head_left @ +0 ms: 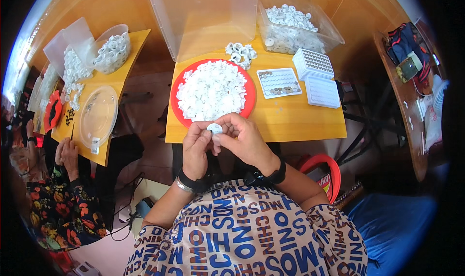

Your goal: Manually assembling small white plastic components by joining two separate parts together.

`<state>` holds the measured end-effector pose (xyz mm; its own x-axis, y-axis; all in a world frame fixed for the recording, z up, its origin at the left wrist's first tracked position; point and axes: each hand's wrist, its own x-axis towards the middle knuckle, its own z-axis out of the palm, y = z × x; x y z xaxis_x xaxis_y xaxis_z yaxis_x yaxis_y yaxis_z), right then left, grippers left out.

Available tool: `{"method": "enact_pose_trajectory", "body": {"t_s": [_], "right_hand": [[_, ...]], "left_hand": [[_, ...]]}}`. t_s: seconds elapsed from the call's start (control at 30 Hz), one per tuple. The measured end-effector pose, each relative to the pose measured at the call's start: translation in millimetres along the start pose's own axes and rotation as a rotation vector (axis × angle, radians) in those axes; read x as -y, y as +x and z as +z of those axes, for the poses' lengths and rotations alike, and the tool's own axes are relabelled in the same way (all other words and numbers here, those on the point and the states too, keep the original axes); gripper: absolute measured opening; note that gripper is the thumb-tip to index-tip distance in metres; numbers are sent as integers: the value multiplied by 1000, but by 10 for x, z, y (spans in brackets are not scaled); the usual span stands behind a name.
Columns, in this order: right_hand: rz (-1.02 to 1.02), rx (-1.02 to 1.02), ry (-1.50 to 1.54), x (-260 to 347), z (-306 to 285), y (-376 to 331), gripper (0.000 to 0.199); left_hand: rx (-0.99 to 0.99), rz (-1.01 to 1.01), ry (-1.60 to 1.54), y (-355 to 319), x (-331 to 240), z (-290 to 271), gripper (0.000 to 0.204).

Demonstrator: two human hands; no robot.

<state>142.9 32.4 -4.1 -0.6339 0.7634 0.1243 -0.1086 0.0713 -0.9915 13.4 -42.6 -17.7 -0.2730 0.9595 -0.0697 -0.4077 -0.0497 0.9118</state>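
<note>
A small round white plastic part (214, 128) is held between the fingertips of my left hand (195, 147) and my right hand (246, 141), at the table's near edge. Both hands are closed on it, thumbs toward me. Just beyond them lies a red round tray (251, 101) heaped with small white plastic pieces (211, 89). Behind the tray sits a loose pile of white ring-shaped parts (240, 54). To its right, a white tray (271, 76) with wavy rows carries small round metallic-looking pieces (285, 90).
Stacked white trays (312, 65) and another white tray (323, 93) stand at the right. A clear bin (329, 30) full of white parts is at the back, near an upright clear plastic sheet or lid (203, 19). Another person's hands (68, 155) are at the left table.
</note>
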Motion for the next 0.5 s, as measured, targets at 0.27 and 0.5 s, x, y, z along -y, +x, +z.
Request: {"method": "enact_pose_trajectory", "body": {"t_s": [0.27, 0.5], "right_hand": [[-12, -69, -73, 5, -6, -42, 11], [-8, -116, -72, 50, -37, 12, 6]], "left_hand": [[73, 22, 45, -43, 39, -13, 22], [99, 14, 40, 4, 39, 7, 24]]}}
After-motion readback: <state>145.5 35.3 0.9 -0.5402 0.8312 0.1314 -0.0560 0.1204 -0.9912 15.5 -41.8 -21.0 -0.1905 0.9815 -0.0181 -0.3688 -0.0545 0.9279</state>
